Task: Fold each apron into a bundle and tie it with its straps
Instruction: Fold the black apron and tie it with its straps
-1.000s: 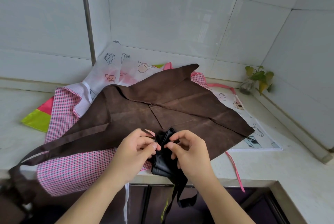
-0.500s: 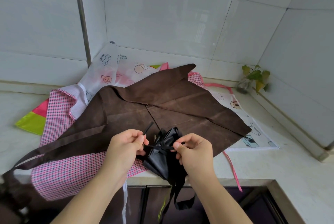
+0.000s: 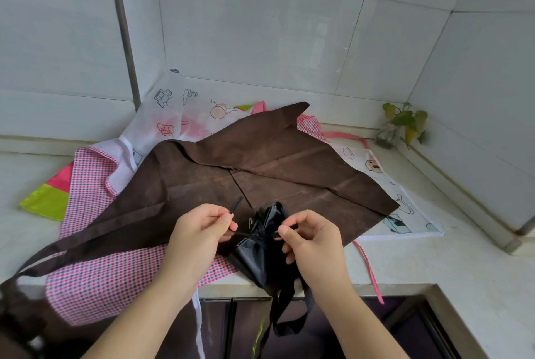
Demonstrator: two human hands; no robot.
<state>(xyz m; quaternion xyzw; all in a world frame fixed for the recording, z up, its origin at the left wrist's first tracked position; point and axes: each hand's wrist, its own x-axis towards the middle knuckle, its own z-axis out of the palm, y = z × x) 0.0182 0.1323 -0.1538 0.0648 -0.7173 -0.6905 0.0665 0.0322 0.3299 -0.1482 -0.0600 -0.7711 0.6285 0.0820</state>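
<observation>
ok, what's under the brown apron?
Under the brown apron lie a pink checked apron and a white printed one, edges showing. Their middles are covered, as is anything else beneath.

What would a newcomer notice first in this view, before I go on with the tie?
First, the two hands at the counter's front edge: the left hand and right hand each pinch an end of a thin black strap drawn round a shiny black folded apron bundle. Behind them a large brown apron lies spread over a pink checked apron.
</observation>
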